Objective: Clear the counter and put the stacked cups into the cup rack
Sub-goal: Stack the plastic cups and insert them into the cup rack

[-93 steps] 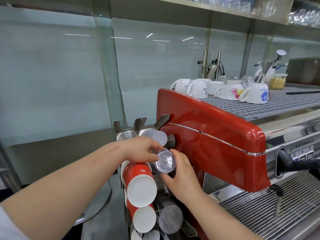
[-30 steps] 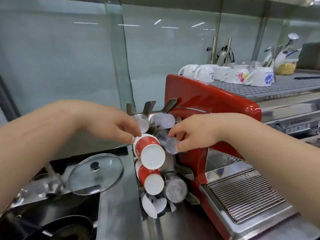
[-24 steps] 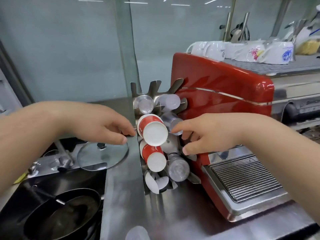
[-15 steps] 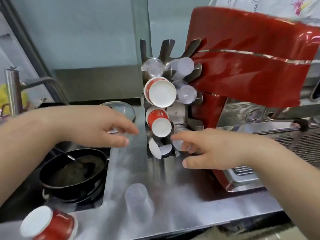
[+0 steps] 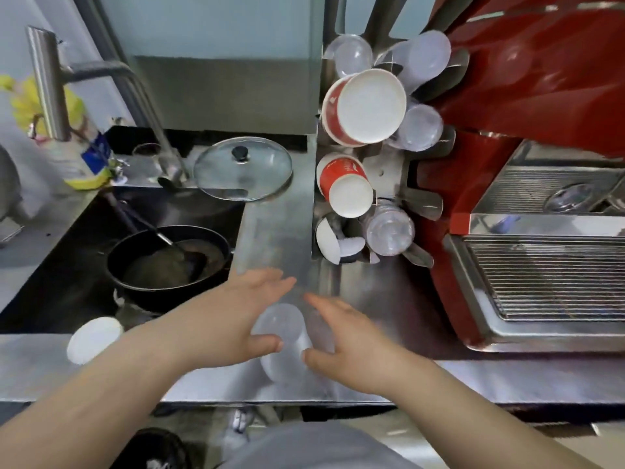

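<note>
Both of our hands have dropped from the cup rack (image 5: 378, 164) to the counter (image 5: 280, 231). Left of them sits a white-bottomed cup (image 5: 94, 339). Our left hand (image 5: 233, 319) and right hand (image 5: 351, 346), fingers relaxed and spread, flank the clear stacked cups (image 5: 282, 343) lying between them, thumbs touching. Beyond our right hand stands the filled rack.

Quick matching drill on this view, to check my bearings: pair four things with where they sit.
Things:
1. frying pan
2. glass lid
3. clear cup stack
4. large red cup

Places:
A. in the cup rack
B. between both hands
C. in the sink
D. at the sink's back corner

Pairs: 1-C, 2-D, 3-B, 4-A
</note>
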Tool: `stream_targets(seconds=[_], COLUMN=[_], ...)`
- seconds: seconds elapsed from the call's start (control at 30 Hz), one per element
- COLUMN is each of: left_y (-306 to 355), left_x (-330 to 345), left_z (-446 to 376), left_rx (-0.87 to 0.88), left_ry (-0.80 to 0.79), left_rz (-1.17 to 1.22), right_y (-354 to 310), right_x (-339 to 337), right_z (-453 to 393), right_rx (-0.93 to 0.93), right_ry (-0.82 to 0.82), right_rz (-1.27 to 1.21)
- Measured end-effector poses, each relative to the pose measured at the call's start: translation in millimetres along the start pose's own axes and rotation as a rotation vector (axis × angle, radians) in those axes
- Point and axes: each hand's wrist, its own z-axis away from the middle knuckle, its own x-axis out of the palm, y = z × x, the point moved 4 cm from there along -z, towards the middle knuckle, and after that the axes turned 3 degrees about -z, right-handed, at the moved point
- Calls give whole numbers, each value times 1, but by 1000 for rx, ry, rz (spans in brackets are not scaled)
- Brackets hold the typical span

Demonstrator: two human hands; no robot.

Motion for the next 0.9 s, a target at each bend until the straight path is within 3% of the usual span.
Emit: stream_targets(seconds=[0.57, 0.9], left_y=[-3, 6], left_x=[68, 38], left_z=[0, -5], left_rx=[-40, 58], left_ry=[142, 181], left_rz=[385, 341], right_y=[7, 0], right_x=[33, 11], right_z=[-10, -3], right_rx=[-7, -17], right_ry=[69, 171], right_rz=[-94, -76])
